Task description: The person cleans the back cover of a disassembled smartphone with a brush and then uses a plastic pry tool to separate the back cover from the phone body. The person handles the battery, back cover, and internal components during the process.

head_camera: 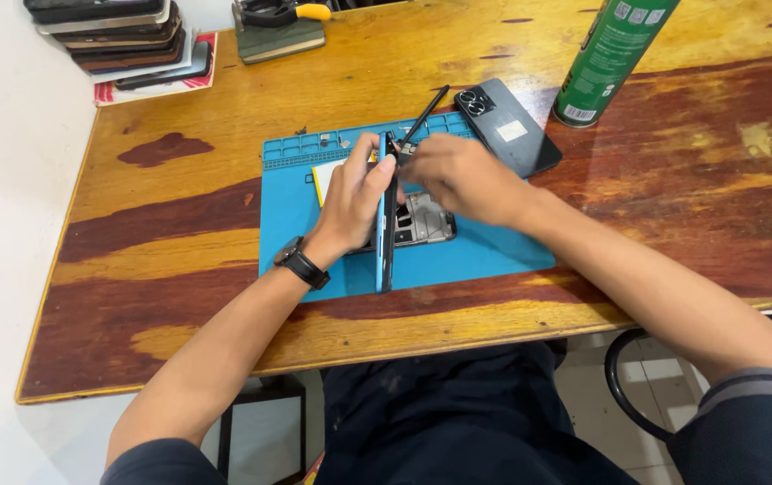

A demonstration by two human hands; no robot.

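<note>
A blue repair mat [494, 251] lies on the wooden table [179, 269]. My left hand [354, 202], with a black watch on its wrist, holds a blue phone panel [386, 247] upright on its edge over the mat. Behind the panel lies an opened phone body [426, 220] with its inner parts showing. My right hand [462, 175] grips a thin black tool [431, 108] whose tip meets the top of the upright panel. A yellowish part [325, 175] lies on the mat behind my left hand.
A dark phone back [507, 126] with round camera rings lies at the mat's far right corner. A green spray can [615, 54] stands at the right rear. Several stacked phones [121, 36] and a dark box [278, 36] sit at the far left. A stool ring [624, 391] shows below.
</note>
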